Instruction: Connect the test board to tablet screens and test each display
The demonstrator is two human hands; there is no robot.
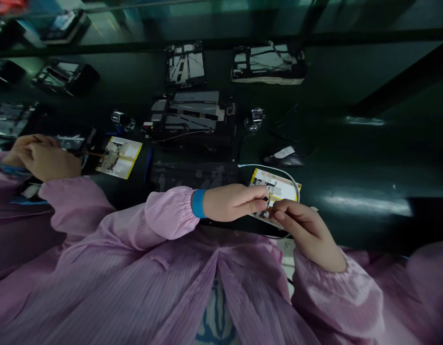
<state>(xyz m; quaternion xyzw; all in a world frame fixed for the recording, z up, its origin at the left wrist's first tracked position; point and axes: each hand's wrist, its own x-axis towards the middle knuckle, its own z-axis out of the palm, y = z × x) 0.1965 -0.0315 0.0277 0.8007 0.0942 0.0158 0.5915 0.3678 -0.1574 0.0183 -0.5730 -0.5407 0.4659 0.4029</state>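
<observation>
Pinching a small black part [266, 198] between thumb and fingertips, the left hand [236, 203] stood at 9 o'clock of the work point in the head view. The right hand [308, 230], at 4 o'clock, had its thumb and fingertips pressed together on a brown piece [270, 211]; whether the two pieces touched could not be told. The yellow-edged card [281, 189] lay under and just beyond the fingertips, toward 1 o'clock. A cable [268, 166] arced from 11 o'clock round to 3 o'clock. The chassis [192, 115] lay well apart, near 11 o'clock. Good handling called, in judgement, for a light, even pinch, steady wrists and a clear cable, lest either piece bend or drop.
</observation>
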